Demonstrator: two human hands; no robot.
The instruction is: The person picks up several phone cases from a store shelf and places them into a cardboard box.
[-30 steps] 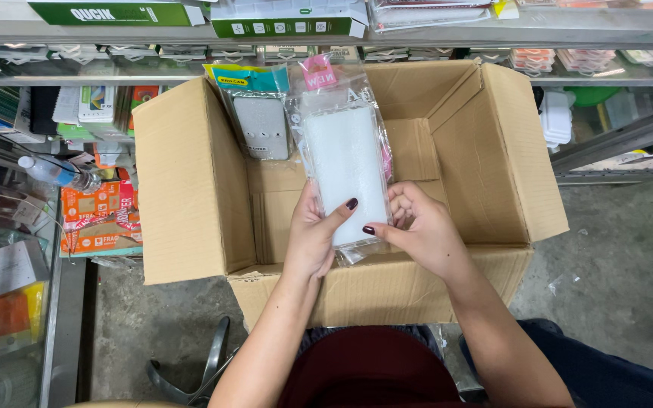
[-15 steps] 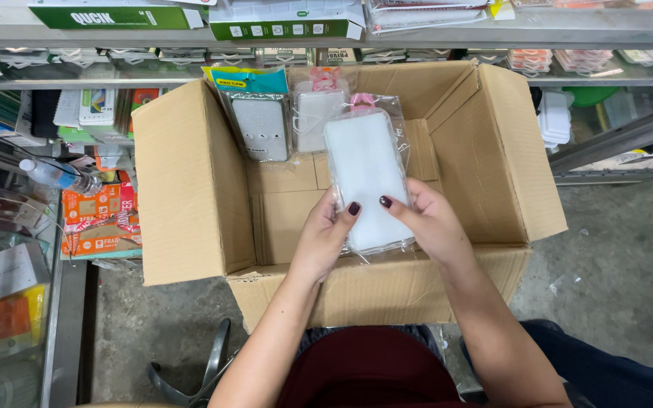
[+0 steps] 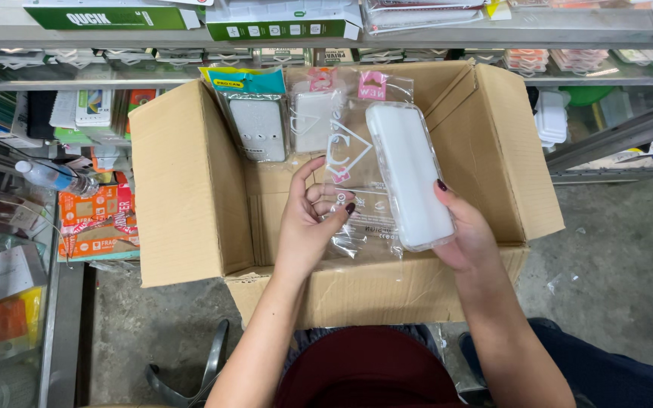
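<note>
Right hand (image 3: 468, 236) gripping a white phone case (image 3: 411, 175), thumb pressing on its right edge, fingers closing underneath; case tilting up over the open cardboard box (image 3: 183, 181), toward its right side. Left hand (image 3: 307, 219) pinching a clear plastic sleeve (image 3: 357, 162) between thumb and fingertips, just left of the case and touching it. Sleeve hanging over the box interior, its pink header at the far end. Leaning against the far wall of the box: a packaged case with a teal header (image 3: 255, 121) and another clear packet (image 3: 311, 113) beside it. Standing on a grey concrete floor (image 3: 621, 272), metal shelves (image 3: 62, 83) of packaged goods rising at the far side.
</note>
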